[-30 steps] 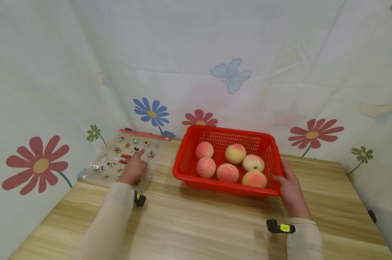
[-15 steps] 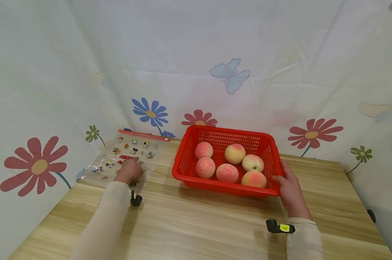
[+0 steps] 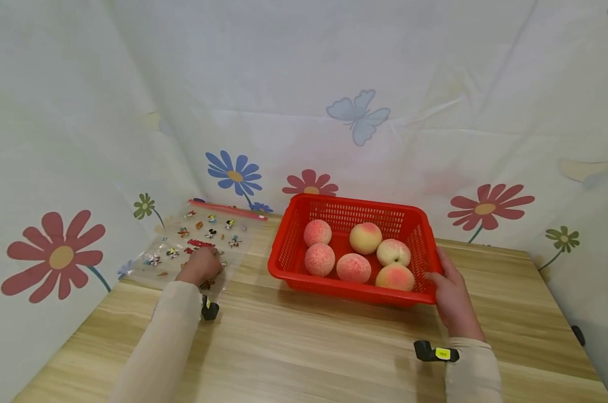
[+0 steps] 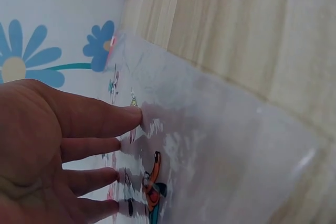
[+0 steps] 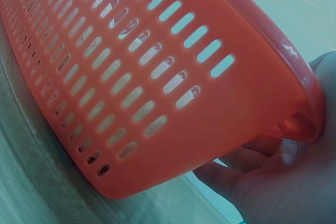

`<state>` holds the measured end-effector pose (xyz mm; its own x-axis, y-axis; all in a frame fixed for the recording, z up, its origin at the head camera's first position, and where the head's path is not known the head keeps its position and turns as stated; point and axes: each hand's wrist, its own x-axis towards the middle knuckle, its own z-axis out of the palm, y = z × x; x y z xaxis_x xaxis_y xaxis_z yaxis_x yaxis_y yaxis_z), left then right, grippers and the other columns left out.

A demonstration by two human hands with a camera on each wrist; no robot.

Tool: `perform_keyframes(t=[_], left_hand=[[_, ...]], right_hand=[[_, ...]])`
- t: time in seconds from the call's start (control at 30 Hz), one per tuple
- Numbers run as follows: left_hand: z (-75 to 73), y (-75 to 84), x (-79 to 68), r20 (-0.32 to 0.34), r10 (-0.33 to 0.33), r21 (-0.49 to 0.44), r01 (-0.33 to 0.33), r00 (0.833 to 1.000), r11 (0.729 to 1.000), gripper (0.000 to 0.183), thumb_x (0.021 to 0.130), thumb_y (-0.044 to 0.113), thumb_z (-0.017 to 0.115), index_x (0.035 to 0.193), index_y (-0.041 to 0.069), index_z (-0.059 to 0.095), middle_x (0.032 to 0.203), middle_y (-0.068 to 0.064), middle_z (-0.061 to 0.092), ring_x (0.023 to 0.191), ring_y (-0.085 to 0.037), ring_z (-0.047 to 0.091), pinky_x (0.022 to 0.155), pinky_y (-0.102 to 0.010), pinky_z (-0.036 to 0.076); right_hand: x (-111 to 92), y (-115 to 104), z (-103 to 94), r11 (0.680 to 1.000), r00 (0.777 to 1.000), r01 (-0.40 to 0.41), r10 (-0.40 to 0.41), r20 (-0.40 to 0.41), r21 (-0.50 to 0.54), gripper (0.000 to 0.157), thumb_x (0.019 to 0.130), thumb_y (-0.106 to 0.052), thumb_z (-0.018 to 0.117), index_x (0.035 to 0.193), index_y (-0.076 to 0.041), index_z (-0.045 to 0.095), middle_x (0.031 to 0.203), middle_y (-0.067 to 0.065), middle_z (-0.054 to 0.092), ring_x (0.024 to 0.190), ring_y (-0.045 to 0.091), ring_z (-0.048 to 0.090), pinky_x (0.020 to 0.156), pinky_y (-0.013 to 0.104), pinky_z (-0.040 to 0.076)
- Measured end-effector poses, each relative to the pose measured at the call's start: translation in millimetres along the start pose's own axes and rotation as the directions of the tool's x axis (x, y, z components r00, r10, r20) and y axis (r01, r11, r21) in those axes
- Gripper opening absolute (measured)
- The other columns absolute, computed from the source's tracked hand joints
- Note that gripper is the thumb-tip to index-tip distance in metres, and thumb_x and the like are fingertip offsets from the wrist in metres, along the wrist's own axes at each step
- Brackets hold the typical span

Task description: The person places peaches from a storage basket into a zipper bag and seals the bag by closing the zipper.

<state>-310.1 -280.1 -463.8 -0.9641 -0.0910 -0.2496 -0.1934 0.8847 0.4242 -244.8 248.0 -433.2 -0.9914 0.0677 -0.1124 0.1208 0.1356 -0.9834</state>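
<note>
A clear zip bag [image 3: 246, 246] printed with small cartoon figures lies flat at the left, a red strip along its far edge. My left hand [image 3: 202, 266] is over its near part. In the left wrist view the fingers [image 4: 92, 182] are extended and spread, their tips and the thumb touching the plastic, which wrinkles beneath them. A red plastic basket [image 3: 354, 291] holds several peaches [image 3: 353, 268], pink to pale yellow. My right hand [image 3: 452, 294] grips the basket's right end, thumb over the rim and fingers curled beneath it, as the right wrist view shows.
Both things are on a wood-grain table [image 3: 304, 347], towards its back edge. A white cloth [image 3: 263, 67] with printed flowers and a butterfly hangs right behind and at both sides. Black camera mounts [image 3: 427, 351] sit on the wrists.
My left hand has drawn back towards the near part of the bag, and its pointing finger has come down. The bag has slid slightly right. The right hand and basket stay put.
</note>
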Motion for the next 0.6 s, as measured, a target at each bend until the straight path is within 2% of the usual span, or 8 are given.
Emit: perform_keyframes(t=[0.13,0.2,0.33,0.43,0.6], left_hand=[[2.3,-3.6,0.8,0.025,0.003,-0.055,-0.002,1.0,0.998,0.055,0.084,0.005,0.054,0.137,-0.008,0.047,0.138,-0.028,0.049,0.102,-0.033,0.051,0.086,-0.044,0.045],[3.7,-5.8,1.0,0.032,0.008,-0.081,-0.006,0.999,0.997,0.059,0.084,0.005,0.053,0.141,-0.008,0.042,0.146,-0.027,0.041,0.108,-0.034,0.048,0.091,-0.045,0.044],[5.3,-11.2,0.6,0.041,0.012,-0.122,-0.007,0.999,0.993,0.061,0.085,0.007,0.053,0.143,-0.005,0.04,0.151,-0.025,0.035,0.111,-0.034,0.047,0.091,-0.045,0.042],[5.5,-15.5,-1.6,0.047,0.019,-0.136,-0.013,0.999,0.991,0.062,0.086,0.01,0.057,0.145,-0.003,0.039,0.152,-0.025,0.033,0.114,-0.034,0.046,0.096,-0.049,0.041],[4.7,-20.1,-7.9,0.051,0.041,-0.165,-0.032,0.998,0.986,0.067,0.085,0.012,0.061,0.146,0.0,0.037,0.154,-0.025,0.029,0.127,-0.038,0.04,0.106,-0.057,0.035]], right_hand=[[0.3,0.4,-0.4,1.0,1.0,-0.001,0.001,0.002,0.004,0.068,0.102,-0.011,0.037,0.155,-0.036,0.003,0.164,0.005,0.013,0.142,0.036,0.031,0.095,0.041,0.045],[0.4,0.6,-0.4,1.0,1.0,-0.001,0.001,0.003,0.005,0.068,0.102,-0.011,0.037,0.155,-0.036,0.003,0.164,0.005,0.013,0.142,0.036,0.031,0.095,0.042,0.045],[0.3,1.0,0.0,1.0,1.0,0.0,0.0,0.003,0.005,0.068,0.102,-0.011,0.037,0.155,-0.036,0.003,0.164,0.005,0.013,0.142,0.036,0.03,0.096,0.042,0.045],[-0.2,1.1,0.4,1.0,1.0,0.001,-0.001,0.001,0.002,0.068,0.102,-0.012,0.037,0.155,-0.034,0.003,0.164,0.005,0.012,0.142,0.036,0.03,0.096,0.042,0.045],[-0.9,1.4,0.9,1.0,1.0,0.005,-0.005,0.0,-0.002,0.067,0.102,-0.012,0.037,0.156,-0.034,0.003,0.163,0.006,0.013,0.141,0.036,0.03,0.093,0.039,0.047]])
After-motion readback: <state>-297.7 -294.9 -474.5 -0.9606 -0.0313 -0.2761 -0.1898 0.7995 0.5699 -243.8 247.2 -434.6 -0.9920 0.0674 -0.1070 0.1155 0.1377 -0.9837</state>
